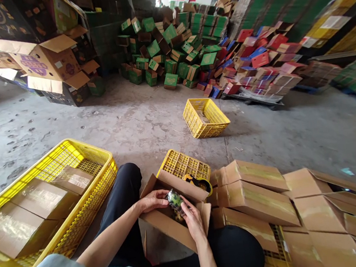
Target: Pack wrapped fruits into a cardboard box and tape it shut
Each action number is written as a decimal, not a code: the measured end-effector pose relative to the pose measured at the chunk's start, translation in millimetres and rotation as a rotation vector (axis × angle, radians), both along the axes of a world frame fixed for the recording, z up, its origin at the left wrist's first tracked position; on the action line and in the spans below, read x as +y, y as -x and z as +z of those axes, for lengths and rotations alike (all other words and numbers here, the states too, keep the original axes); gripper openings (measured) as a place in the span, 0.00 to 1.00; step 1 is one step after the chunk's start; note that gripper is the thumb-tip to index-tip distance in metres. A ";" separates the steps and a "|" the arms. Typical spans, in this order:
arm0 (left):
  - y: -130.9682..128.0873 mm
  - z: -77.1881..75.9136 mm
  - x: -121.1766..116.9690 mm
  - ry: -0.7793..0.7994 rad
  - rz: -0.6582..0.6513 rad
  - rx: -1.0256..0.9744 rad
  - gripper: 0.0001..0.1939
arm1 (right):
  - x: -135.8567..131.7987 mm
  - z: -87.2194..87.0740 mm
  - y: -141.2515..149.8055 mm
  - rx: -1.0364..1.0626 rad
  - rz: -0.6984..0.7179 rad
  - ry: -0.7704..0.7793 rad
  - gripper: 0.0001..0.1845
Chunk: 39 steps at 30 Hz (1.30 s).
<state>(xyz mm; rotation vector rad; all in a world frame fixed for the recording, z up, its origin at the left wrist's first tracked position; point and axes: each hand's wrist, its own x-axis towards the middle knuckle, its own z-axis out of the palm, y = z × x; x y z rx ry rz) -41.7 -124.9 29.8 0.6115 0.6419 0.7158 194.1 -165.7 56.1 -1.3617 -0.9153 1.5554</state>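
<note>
An open brown cardboard box (173, 227) rests on my lap, its flaps spread. Both hands are over its opening and pinch a small green-and-dark wrapped packet (175, 199). My left hand (152, 200) grips the packet from the left, fingers curled. From the near side my right hand (192, 218) holds it, fingers closed on the wrapper. More dark packets lie inside the box beneath it. A yellow tape dispenser (199, 183) sits just behind the box on an upturned yellow crate (182, 164).
A big yellow crate (83, 180) at my left holds taped cardboard boxes (40, 200). Several sealed boxes (256, 193) are stacked at my right. A small yellow basket (205, 117) stands on the concrete floor ahead. Green and red cartons (187, 50) are heaped behind it.
</note>
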 end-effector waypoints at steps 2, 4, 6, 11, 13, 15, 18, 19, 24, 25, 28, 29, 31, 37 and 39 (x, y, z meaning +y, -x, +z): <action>0.0 -1.8 0.0 0.015 0.006 0.028 0.33 | 0.8 0.3 -0.5 -0.002 -0.002 -0.002 0.36; -0.2 -3.6 -0.3 0.021 0.014 0.040 0.31 | 1.2 1.5 -1.5 -0.032 0.012 -0.006 0.35; -0.4 -4.9 -0.8 0.016 0.014 0.046 0.30 | 1.3 3.3 -2.6 -0.077 0.041 -0.018 0.32; 0.0 -5.3 -1.2 0.022 0.026 0.076 0.28 | 0.8 8.6 -1.9 -0.180 0.136 -0.068 0.28; -0.1 -5.4 -1.2 0.026 0.029 0.079 0.28 | 0.6 10.2 0.1 -0.193 0.136 -0.080 0.29; -0.8 -6.2 -1.2 0.031 0.035 0.080 0.28 | 0.5 11.2 2.0 -0.188 0.121 -0.086 0.29; -2.3 -8.8 -1.1 0.042 0.063 0.076 0.25 | 0.7 11.2 3.3 -0.179 0.096 -0.087 0.29; -2.5 -9.7 -1.0 0.046 0.076 0.073 0.24 | 0.9 10.6 3.1 -0.180 0.091 -0.087 0.29; -1.6 -12.3 0.0 0.077 0.105 0.054 0.23 | 2.3 4.0 -0.5 -0.160 0.066 -0.074 0.28; -1.4 -12.7 0.5 0.089 0.100 0.055 0.24 | 2.5 2.5 -1.4 -0.153 0.049 -0.072 0.28; -2.0 -14.4 1.9 0.150 0.040 0.078 0.34 | 3.3 0.8 -3.2 -0.146 0.008 -0.092 0.26; -2.3 -14.9 2.2 0.177 0.001 0.089 0.39 | 3.4 1.5 -3.0 -0.145 0.014 -0.102 0.25; -2.7 -15.2 1.9 0.220 -0.071 0.107 0.46 | 3.0 4.8 -1.2 -0.139 0.077 -0.112 0.25; 0.5 -12.2 -2.5 0.136 -0.029 0.088 0.31 | 0.1 17.0 6.6 -0.090 0.309 -0.074 0.24; 1.4 -11.6 -3.5 0.115 0.005 0.064 0.29 | 0.2 16.0 6.0 -0.037 0.284 -0.068 0.26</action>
